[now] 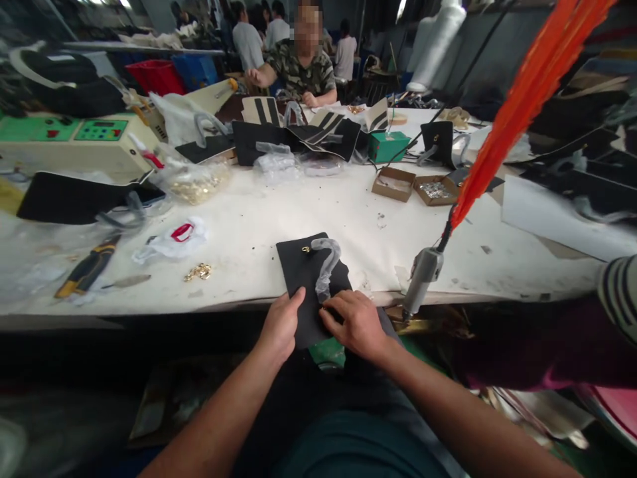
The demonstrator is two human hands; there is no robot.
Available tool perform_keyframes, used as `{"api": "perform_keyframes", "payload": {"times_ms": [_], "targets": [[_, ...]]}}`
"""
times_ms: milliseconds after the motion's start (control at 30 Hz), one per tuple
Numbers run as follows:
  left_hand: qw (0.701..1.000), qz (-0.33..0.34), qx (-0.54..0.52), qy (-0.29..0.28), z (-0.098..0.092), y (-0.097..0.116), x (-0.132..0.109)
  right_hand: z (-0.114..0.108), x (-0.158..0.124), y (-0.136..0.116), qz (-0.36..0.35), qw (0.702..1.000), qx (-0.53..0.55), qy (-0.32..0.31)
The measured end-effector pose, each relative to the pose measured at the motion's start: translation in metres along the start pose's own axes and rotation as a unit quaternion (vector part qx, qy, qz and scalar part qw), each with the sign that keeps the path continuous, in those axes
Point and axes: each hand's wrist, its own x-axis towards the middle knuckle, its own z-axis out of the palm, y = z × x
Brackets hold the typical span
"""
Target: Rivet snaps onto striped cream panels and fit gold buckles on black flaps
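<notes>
A flat black panel (308, 318) lies partly over the table's front edge. On it sits a handle wrapped in clear plastic (327, 265), with a small gold ring fitting (305, 249) by its far end. My left hand (281, 325) grips the panel's left edge, thumb on top and fingers underneath. My right hand (355, 322) is closed at the near end of the wrapped handle, its fingertips pinched on a small gold-coloured spot. What exactly the right fingertips hold is too small to make out. A hanging electric screwdriver (423, 275) is to the right of that hand.
Loose gold fittings (198, 272) and yellow-black pliers (89, 269) lie at left. Small cardboard boxes (393, 183), one with metal parts, stand beyond. More black panels (263, 141) line the back. A person (303, 66) sits opposite; a striped sleeve (620, 292) is at right.
</notes>
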Motion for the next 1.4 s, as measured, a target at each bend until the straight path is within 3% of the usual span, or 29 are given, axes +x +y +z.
{"api": "perform_keyframes", "payload": {"times_ms": [233, 700, 1033, 1133, 1267, 1400], "targets": [[1.000, 0.023, 0.012, -0.007, 0.000, -0.002, 0.007, -0.002, -0.004, 0.007, -0.069, 0.998, 0.001, -0.007], [0.996, 0.050, 0.067, -0.023, -0.001, 0.000, 0.016, 0.009, -0.007, 0.002, -0.060, 0.998, -0.014, 0.021], [0.995, 0.044, 0.082, -0.032, -0.003, 0.005, 0.021, -0.005, 0.014, 0.040, -0.219, 0.971, 0.019, -0.097], [0.997, 0.028, 0.068, -0.039, -0.004, 0.007, 0.021, -0.011, 0.003, 0.041, -0.182, 0.980, 0.031, -0.078], [0.998, 0.010, 0.037, -0.058, -0.006, 0.007, 0.012, -0.020, -0.013, 0.033, -0.067, 0.991, 0.118, 0.021], [0.996, -0.023, 0.024, -0.080, -0.012, -0.002, -0.011, -0.031, 0.001, 0.031, 0.024, 0.978, 0.171, 0.119]]}}
